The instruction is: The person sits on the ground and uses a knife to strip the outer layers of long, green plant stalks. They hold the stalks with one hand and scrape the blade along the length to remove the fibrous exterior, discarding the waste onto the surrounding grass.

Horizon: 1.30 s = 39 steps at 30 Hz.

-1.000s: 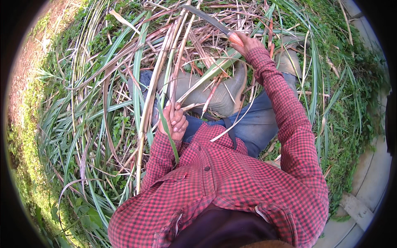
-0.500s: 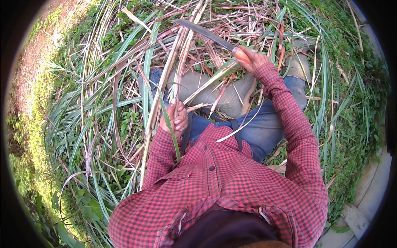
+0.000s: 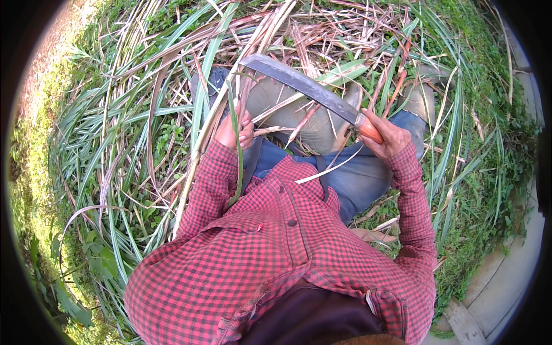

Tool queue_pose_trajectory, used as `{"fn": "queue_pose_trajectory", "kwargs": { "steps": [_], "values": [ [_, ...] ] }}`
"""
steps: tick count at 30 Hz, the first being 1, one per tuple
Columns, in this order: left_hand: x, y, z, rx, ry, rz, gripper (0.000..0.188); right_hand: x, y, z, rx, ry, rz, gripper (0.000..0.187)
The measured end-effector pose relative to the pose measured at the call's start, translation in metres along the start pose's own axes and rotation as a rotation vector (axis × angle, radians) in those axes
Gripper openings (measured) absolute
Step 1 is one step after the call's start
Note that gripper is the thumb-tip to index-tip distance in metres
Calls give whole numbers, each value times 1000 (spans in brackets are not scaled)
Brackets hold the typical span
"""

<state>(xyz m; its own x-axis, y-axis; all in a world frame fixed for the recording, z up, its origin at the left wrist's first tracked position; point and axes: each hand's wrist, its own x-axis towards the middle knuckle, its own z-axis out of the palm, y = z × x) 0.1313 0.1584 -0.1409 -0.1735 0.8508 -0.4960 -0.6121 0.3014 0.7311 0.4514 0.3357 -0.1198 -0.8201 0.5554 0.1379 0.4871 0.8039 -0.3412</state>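
My right hand [image 3: 391, 138] is closed round the orange-brown wooden handle of a machete [image 3: 305, 87]. Its dark, wide blade slants up to the left over my boots, with the tip at the stalks just above my left hand [image 3: 234, 127]. That hand is closed round a thin, pale pinkish cane stalk [image 3: 246, 87], which runs up and away from me. Whether the blade touches the stalk, I cannot tell. A longer yellowish stalk [image 3: 198, 150] passes along the outer side of my left wrist. One green leaf blade [image 3: 238, 164] hangs down over my left sleeve.
Cut reddish and dry stalk pieces [image 3: 310, 34] litter the ground ahead. Long green leaves and stalks [image 3: 109, 138] lie heaped on the left. My grey-green boot [image 3: 287, 109] and jeans [image 3: 362, 178] are close below the blade. Pale slabs [image 3: 506, 270] edge the right side.
My right hand has drawn down and toward me, bringing the machete blade lower, across the stalks near my left hand. My left hand keeps its grip and has shifted slightly up in view.
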Motion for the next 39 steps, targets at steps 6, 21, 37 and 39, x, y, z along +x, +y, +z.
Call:
{"fn": "queue_pose_trajectory", "kwargs": {
  "steps": [6, 21, 37, 39],
  "values": [
    [-1, -10, 21, 369, 256, 126, 48, -27, 0, -35, -103, -78, 60, 58],
    [2, -39, 28, 850, 213, 140, 44, 21, 25, -23, -10, -60, 221, 57],
    [13, -65, 70, 438, -351, -150, 33, 13, -37, 66, 1704, 496, 994, 35],
    [13, -65, 81, 335, -397, -231, 32, 10, -39, 60, 1694, 424, 987, 36]
  ]
}}
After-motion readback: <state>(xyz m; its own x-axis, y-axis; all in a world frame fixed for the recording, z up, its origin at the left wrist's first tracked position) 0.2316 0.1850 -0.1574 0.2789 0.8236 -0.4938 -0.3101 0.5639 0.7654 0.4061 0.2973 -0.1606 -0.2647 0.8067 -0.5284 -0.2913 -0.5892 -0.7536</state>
